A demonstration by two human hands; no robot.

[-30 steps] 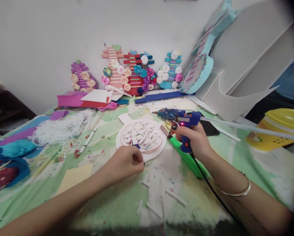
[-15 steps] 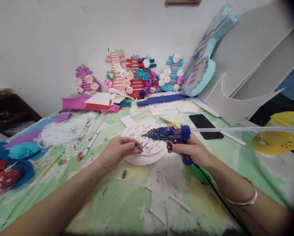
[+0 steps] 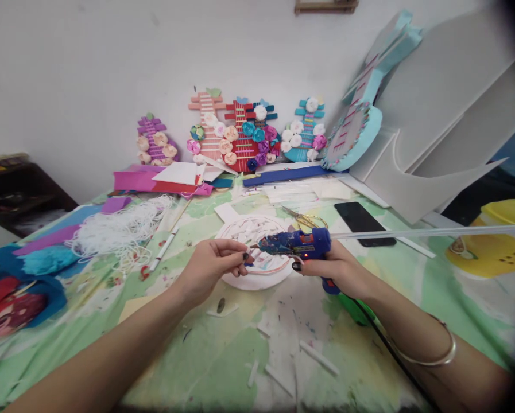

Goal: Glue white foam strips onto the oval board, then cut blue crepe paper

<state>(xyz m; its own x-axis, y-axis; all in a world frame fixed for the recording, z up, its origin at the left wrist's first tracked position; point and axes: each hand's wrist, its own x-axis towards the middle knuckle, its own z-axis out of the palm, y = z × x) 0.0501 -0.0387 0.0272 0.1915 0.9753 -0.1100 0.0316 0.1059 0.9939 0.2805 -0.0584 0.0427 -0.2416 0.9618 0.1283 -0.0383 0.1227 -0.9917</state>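
My right hand (image 3: 341, 268) is wrapped round a blue hot glue gun (image 3: 309, 244), which points left with a small light lit on its body. A long clear glue stick (image 3: 412, 232) juts out of its back end. The nozzle is right by the fingertips of my left hand (image 3: 209, 267), which are pinched together. Whatever they pinch is too small and covered to make out. Beneath both hands lies a round white board (image 3: 266, 282) with a drawn outline and many white strips across its middle, partly hidden by the hands and gun.
Gold-handled scissors (image 3: 311, 220) and a black phone (image 3: 363, 223) lie beyond the gun. White cord (image 3: 115, 229) and a marker (image 3: 165, 249) are to the left. Loose white strips (image 3: 320, 357) lie in front. Flowered guitar shapes (image 3: 242, 137) lean at the wall; a yellow container (image 3: 490, 246) stands right.
The glue gun has come down and slightly left, bringing its nozzle closer to my left fingertips. The whole view has shifted a little.
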